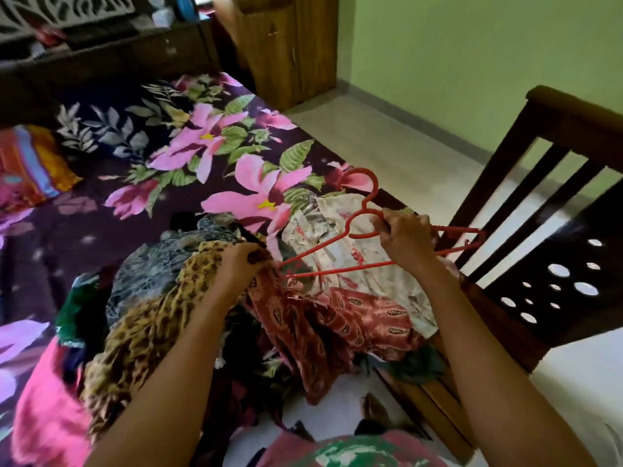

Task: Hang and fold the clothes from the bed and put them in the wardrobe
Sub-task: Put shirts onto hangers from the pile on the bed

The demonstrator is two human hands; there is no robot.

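A heap of clothes lies on the near end of the bed (141, 210). My right hand (406, 235) grips a red plastic hanger (340, 261) near its neck and holds it over a cream printed garment (357, 254). The hanger's hook points toward the far end of the bed. My left hand (244, 262) holds the top edge of a rust-red patterned garment (337, 321), close to the hanger's left tip. A leopard-print cloth (148, 328) lies under my left forearm. A grey patterned cloth (158, 264) sits beyond it.
The bed has a dark floral sheet. A dark wooden footboard (539, 203) with slats and round holes stands on the right. A wooden wardrobe (290, 48) stands at the far end beside a green wall. A striped pillow (30, 163) lies far left. Pink cloth (47, 409) lies near left.
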